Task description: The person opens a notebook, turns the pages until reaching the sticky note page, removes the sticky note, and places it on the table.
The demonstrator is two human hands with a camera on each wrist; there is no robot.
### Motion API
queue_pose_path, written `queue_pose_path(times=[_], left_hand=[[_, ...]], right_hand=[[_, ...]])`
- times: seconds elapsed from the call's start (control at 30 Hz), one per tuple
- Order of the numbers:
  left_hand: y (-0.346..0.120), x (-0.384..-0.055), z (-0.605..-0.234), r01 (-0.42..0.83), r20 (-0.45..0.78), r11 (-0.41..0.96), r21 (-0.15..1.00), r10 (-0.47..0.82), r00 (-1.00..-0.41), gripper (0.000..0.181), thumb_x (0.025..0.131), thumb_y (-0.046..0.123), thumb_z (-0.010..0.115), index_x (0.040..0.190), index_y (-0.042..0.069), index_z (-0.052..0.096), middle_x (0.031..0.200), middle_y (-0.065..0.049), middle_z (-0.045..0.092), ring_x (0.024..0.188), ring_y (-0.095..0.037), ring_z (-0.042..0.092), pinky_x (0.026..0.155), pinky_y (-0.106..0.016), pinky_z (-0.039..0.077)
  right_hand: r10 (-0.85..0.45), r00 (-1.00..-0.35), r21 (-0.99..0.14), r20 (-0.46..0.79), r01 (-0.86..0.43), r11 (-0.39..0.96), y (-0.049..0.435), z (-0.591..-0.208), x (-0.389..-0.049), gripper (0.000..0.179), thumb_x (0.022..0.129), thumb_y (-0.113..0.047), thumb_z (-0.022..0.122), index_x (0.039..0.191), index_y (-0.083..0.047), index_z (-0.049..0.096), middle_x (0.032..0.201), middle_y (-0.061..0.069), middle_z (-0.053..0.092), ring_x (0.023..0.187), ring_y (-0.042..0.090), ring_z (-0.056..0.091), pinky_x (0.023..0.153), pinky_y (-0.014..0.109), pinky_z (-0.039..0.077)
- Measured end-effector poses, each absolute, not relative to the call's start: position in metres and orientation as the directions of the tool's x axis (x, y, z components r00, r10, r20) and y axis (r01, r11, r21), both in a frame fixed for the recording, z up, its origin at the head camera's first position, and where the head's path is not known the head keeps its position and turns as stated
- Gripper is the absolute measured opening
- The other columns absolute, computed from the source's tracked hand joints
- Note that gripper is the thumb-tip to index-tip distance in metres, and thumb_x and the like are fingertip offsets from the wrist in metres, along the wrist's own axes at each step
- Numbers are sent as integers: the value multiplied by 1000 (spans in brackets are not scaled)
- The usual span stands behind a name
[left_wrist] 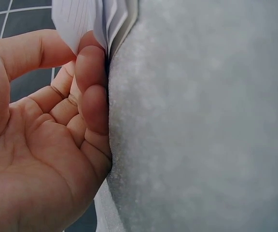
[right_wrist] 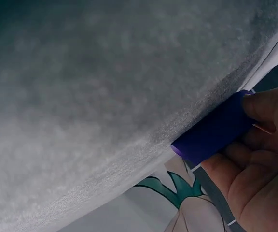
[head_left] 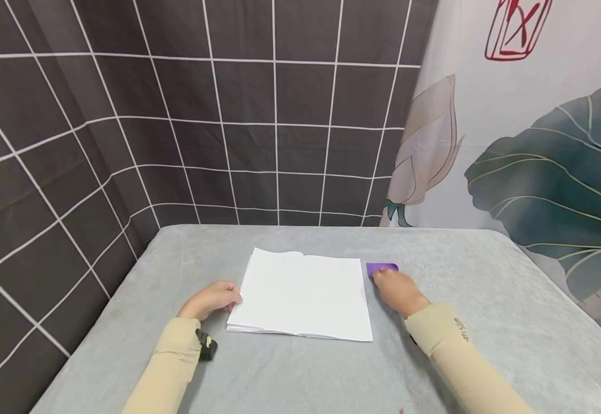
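An open notebook [head_left: 302, 296] with blank-looking white pages lies in the middle of the table. My left hand [head_left: 212, 300] is at its left edge, and in the left wrist view the thumb and index finger pinch the edge of some pages [left_wrist: 78, 21]. To the right of the notebook, my right hand [head_left: 399, 292] holds a small purple card-like piece [head_left: 382, 268] just above or on the tabletop. Seen from the right wrist, the purple piece [right_wrist: 214, 130] is thin and slightly curved, with the thumb over one end and fingers beneath.
Grey cloth covers the table [head_left: 290, 374]. Behind it and to the left hangs a dark curtain [head_left: 300, 144] with a white grid. A pale curtain [head_left: 435, 201] with a flower bud and large leaves hangs at the back right.
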State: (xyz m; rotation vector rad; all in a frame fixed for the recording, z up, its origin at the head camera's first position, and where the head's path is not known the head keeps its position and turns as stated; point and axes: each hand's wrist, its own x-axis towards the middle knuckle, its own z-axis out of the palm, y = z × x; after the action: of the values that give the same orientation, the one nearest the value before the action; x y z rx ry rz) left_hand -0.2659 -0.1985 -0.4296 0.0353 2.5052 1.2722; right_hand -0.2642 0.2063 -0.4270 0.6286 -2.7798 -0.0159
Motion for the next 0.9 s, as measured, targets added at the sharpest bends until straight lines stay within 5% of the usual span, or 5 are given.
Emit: queue_pose_path(times=[0.3,0.53,0.7,0.9], left_hand=[[-196,-268,-427,-108,-275,601,792,195,-941,14,83,7,57,71,9,51,62,1,43,63,-14,43,63,-27,37],[-194,-268,-428,-90,-264,601,794,208,-942,16,82,6,58,69,9,49,61,1,42,62,-14,42,62,-27,36],[-194,-270,-428,-95,-268,611,786,198,-943,17,81,6,58,68,10,48,61,1,43,62,-14,42,62,-28,36],[-198,-273,-428,-81,-268,621,779,213,-940,20,78,5,60,65,11,46,60,1,44,60,-14,43,61,-27,36]], right_hand=[[-389,-905,-37,173,-400,916,207,-425,-263,21,92,-15,58,89,6,63,84,19,63,81,35,64,75,48,52],[-376,-924,-83,68,-381,921,209,-422,-258,34,96,-9,47,116,16,57,114,34,58,109,45,58,94,52,46],[-320,-945,-194,-58,-304,933,211,-419,-257,47,88,0,41,132,18,44,138,40,39,131,50,38,107,55,33],[-298,-950,-189,-92,-278,942,211,-421,-257,48,92,-4,42,137,11,43,144,38,33,135,53,30,107,61,29]])
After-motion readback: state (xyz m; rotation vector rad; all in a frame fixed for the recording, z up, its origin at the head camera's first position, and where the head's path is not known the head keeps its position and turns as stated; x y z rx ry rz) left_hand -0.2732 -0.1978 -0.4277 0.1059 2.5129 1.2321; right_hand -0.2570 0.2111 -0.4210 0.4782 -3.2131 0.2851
